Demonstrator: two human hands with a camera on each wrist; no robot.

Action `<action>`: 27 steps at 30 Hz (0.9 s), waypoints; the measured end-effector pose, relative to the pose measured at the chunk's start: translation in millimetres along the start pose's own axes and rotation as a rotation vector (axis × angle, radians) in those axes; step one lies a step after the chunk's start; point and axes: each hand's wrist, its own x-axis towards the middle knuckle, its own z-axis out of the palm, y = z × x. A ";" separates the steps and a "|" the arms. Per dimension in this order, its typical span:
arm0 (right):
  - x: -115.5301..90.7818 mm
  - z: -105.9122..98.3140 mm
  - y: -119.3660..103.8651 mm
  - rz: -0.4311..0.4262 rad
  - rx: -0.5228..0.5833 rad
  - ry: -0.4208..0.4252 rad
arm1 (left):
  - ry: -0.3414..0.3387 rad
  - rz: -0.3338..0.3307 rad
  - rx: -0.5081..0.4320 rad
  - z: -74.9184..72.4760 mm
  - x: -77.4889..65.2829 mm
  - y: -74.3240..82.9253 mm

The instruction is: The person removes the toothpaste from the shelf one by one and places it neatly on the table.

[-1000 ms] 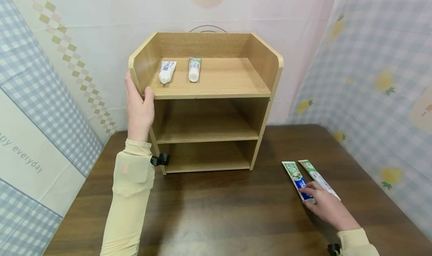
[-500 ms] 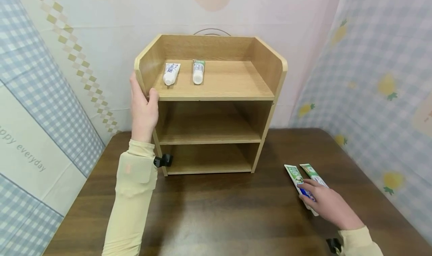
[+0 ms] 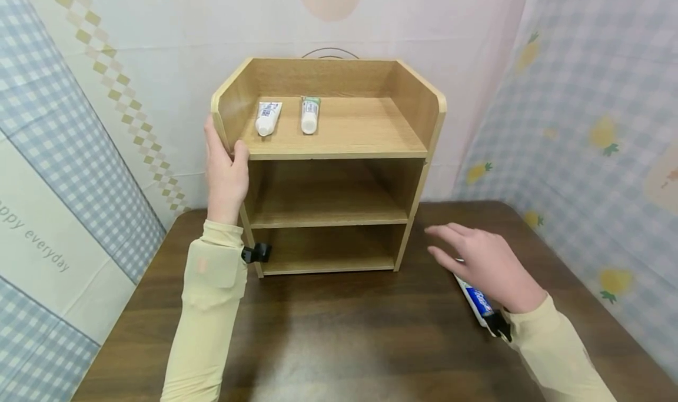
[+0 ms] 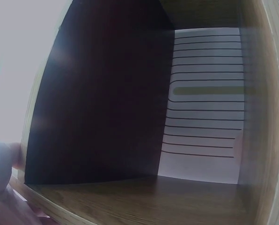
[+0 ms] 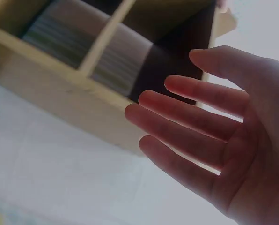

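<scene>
My left hand (image 3: 226,178) grips the left side panel of a small wooden shelf unit (image 3: 365,125), thumb at the front edge and fingers along the outside. In the left wrist view part of that hand (image 4: 1,171) shows at the panel's edge. Two small white toothpaste tubes (image 3: 268,118) lie on the top board, the right one (image 3: 309,116) with a green end. My right hand (image 3: 484,263) is in the air right of the unit, fingers spread, holding nothing, as the right wrist view shows too. It partly covers a blue-and-white toothpaste tube (image 3: 477,302) on the table; the green-and-white tube beside it is hidden.
The unit's middle compartment (image 3: 328,193) and bottom compartment (image 3: 328,249) face me. Brown table (image 3: 339,343) extends in front and to the right. A pale cloth (image 3: 477,37) hangs behind, with checked cloth (image 3: 582,113) at the right side.
My right hand has lifted from the toothpaste tubes on the table and moved up and left toward the shelf unit, opening its fingers. My left hand keeps its grip on the panel.
</scene>
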 end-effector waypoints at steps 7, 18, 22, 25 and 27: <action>42.3 -16.5 -9.4 -0.057 0.046 0.098 | -0.006 -0.010 0.003 0.5 -1.1 0.3; 122.1 -22.4 -18.9 -0.022 0.195 0.251 | 0.002 -0.010 0.013 3.4 -3.3 0.0; 144.0 -15.8 -25.8 0.051 0.224 0.246 | 0.009 -0.018 0.013 3.0 -4.3 -0.4; 160.1 -10.9 -33.2 0.102 0.215 0.246 | 0.010 -0.017 0.022 1.9 -3.9 0.7; 171.1 -8.0 -39.8 0.114 0.203 0.249 | 0.010 -0.016 0.023 1.2 -3.1 1.7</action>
